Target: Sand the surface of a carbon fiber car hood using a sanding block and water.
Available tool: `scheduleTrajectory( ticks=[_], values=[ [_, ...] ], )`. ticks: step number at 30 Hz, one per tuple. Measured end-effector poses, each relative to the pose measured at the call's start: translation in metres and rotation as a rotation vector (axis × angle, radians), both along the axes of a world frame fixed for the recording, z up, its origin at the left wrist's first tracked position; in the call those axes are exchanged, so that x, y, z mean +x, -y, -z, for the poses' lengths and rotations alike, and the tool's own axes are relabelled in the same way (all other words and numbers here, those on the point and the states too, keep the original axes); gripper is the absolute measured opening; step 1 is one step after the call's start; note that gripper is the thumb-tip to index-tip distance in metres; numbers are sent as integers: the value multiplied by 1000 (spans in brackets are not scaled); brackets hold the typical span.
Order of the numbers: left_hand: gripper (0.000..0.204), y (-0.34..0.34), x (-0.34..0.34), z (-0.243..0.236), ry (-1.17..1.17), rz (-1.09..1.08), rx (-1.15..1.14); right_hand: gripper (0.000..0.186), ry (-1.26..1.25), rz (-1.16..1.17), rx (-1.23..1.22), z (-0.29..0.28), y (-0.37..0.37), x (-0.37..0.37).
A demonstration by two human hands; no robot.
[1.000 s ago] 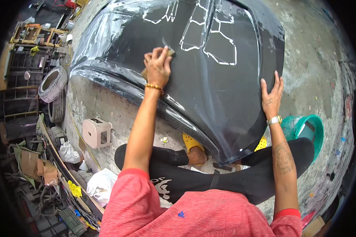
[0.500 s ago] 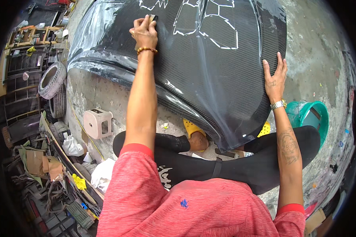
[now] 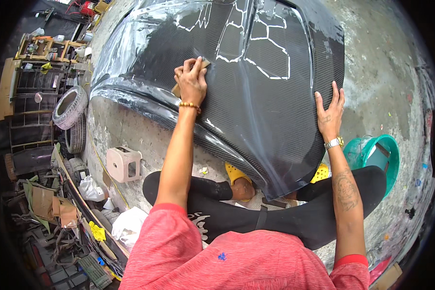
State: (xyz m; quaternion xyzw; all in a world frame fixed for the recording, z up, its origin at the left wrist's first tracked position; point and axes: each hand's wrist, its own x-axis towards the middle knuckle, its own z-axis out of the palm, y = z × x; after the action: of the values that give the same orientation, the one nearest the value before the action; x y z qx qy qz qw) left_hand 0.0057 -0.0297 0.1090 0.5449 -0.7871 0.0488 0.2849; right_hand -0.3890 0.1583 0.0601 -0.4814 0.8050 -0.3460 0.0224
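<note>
A black carbon-fibre car hood (image 3: 270, 116) lies in front of me, its near corner between my legs. My left hand (image 3: 192, 82) is closed on a tan sanding block (image 3: 206, 63), pressed to the hood's surface left of the middle. Only the block's ends show past my fingers and palm. White outlined shapes run over the far middle of the hood, and pale whitish smears cover its far left. My right hand (image 3: 329, 113) lies open on the hood's right edge, fingers spread and holding nothing.
A teal plastic tub (image 3: 389, 159) stands by my right knee. To my left are a pinkish plastic stool (image 3: 123, 164), two stacked tyres (image 3: 71, 107) and a white bag (image 3: 129, 224). Cardboard and scrap parts pile up farther left. Yellow clogs (image 3: 237, 173) are beneath the hood's near end.
My left hand has slid the sanding block nearer to me and slightly right across the hood. The whole view has shifted a little; my right hand stays on the hood's edge.
</note>
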Motion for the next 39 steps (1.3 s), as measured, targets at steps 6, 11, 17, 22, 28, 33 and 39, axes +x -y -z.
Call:
scheduleTrajectory(
  ticks=[6, 11, 17, 22, 28, 33, 39],
  values=[
    [28, 50, 16, -24, -115, -192, -149, 75, 76, -24, -4, -12, 11, 12],
    [40, -2, 12, -4, 52, 18, -40, 74, 42, 9, 22, -6, 4, 6],
    [32, 33, 1, -10, -111, -150, -161, 73, 39, -28, -24, -6, 7, 6],
    [35, 11, 10, -14, 40, -12, -97, 73, 74, -8, 35, -5, 7, 11],
    [32, 21, 7, 4, -79, -140, -177, 74, 132, -3, 48, -7, 8, 17],
    [28, 41, 4, -28, -12, -25, -152, 73, 67, 0, 13, -11, 5, 12],
    [36, 10, 12, 1, 29, 21, -37, 75, 67, 40, 54, -5, 0, 8]
  ],
)
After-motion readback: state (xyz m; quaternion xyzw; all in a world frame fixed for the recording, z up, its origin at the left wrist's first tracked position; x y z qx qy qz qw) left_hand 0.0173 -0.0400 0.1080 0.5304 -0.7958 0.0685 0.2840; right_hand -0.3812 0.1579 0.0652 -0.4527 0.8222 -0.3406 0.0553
